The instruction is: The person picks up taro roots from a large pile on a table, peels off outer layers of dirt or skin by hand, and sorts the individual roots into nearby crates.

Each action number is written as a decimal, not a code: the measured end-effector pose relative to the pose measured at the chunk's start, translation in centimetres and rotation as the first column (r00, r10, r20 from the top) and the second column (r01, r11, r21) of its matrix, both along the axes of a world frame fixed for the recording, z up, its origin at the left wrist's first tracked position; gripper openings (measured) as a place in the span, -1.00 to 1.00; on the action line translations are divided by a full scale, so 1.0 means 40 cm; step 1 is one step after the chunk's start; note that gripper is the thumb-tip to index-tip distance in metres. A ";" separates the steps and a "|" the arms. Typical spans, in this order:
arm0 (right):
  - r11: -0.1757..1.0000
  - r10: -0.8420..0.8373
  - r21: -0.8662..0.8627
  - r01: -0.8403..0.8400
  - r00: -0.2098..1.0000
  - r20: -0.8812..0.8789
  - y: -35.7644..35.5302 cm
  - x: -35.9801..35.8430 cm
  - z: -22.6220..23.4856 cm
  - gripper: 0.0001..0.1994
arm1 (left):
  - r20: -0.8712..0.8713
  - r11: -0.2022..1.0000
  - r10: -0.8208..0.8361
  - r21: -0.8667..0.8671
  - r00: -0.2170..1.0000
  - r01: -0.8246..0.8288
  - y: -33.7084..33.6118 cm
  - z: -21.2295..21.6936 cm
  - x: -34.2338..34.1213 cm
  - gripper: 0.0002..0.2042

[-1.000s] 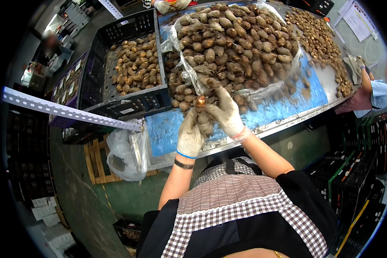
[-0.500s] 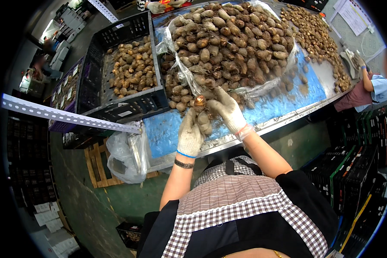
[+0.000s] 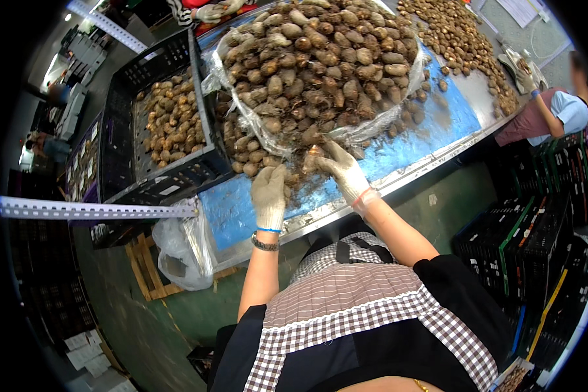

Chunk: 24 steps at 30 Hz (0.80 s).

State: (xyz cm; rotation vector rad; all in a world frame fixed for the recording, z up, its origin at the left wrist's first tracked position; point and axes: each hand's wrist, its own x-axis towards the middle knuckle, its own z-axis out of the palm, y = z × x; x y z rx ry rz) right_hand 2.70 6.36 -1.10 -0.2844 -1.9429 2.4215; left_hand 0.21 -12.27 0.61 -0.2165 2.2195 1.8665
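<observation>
My right hand [image 3: 343,171], in a soiled white knit glove, grips a hairy brown taro corm [image 3: 312,159] with a paler end at the near edge of the big heap. To its left, my left hand [image 3: 268,198], gloved the same way, is back-up against a smaller group of taro corms [image 3: 247,151]. Its fingertips are turned away from me, so anything under them is hidden. Beyond both hands rises a heap of rooty taro corms [image 3: 326,72] on clear plastic sheeting [image 3: 255,127].
A black crate [image 3: 209,157] holding cleaner corms stands at the left. Blue sheeting [image 3: 438,134] covers part of the metal table. Small corms [image 3: 457,46] spread across the far right, near a co-worker [image 3: 549,117]. A perforated metal bar [image 3: 98,209] juts in from the left.
My left hand has moved left, away from the right hand, to the smaller group of corms. My right hand now has a corm between its fingers. The whole view has shifted slightly.
</observation>
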 end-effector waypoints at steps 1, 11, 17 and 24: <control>0.999 0.016 -0.043 -0.015 0.999 0.044 0.015 0.007 -0.010 -0.38 | -0.041 0.998 0.019 -0.059 0.999 -0.021 0.004 -0.021 -0.006 -0.77; 0.987 0.016 -0.163 0.000 0.995 0.101 0.065 0.082 -0.026 -0.65 | -0.474 0.992 -0.114 -0.011 0.873 0.123 0.182 -0.059 0.053 -0.79; 0.974 0.068 -0.216 -0.064 0.998 0.009 0.097 0.081 -0.007 -0.41 | -0.288 0.999 -0.036 0.029 0.957 0.046 0.227 -0.036 0.023 -0.87; 0.991 0.016 -0.136 -0.015 1.000 0.004 0.137 0.067 -0.008 -0.33 | -0.119 0.988 0.043 0.151 0.992 -0.025 0.191 -0.056 -0.010 -0.81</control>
